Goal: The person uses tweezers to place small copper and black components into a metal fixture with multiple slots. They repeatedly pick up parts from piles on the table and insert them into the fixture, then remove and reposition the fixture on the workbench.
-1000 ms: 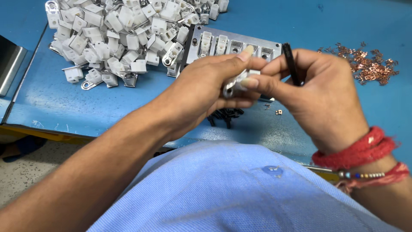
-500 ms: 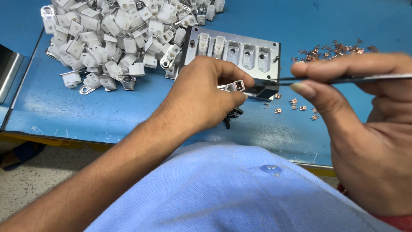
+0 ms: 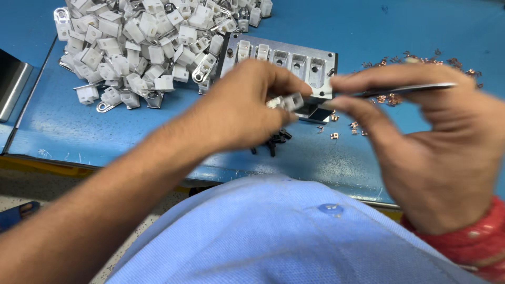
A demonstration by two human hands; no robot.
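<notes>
Two bare hands work close together over a blue table (image 3: pixel 105 126), seen from above by the person wearing the camera. The left hand (image 3: pixel 242 108) has its fingers curled and pinches a small white plastic housing (image 3: pixel 291 101) between thumb and fingertips, holding it up just above the table. The right hand (image 3: pixel 436 142), slightly blurred, pinches a slim dark tweezer-like tool (image 3: pixel 400 90) between thumb and forefinger; the tool lies nearly level, its tip pointing left towards the white housing and ending just beside it.

Behind the hands lies a flat grey metal fixture plate (image 3: pixel 315 60) with a row of pockets; the two leftmost pockets hold white pieces, the others look unfilled. To the left of the plate sits a large heap of similar white plastic housings (image 3: pixel 142 47), some with metal loops. To the right, near the far edge of the right hand, is a scatter of small copper-coloured metal contacts (image 3: pixel 415 58), and a few more lie loose on the table near the plate. A few small dark parts (image 3: pixel 276 141) lie on the table under the left hand. A light blue shirt (image 3: pixel 273 236) fills the bottom, and red thread bands (image 3: pixel 468 242) circle the right wrist.
</notes>
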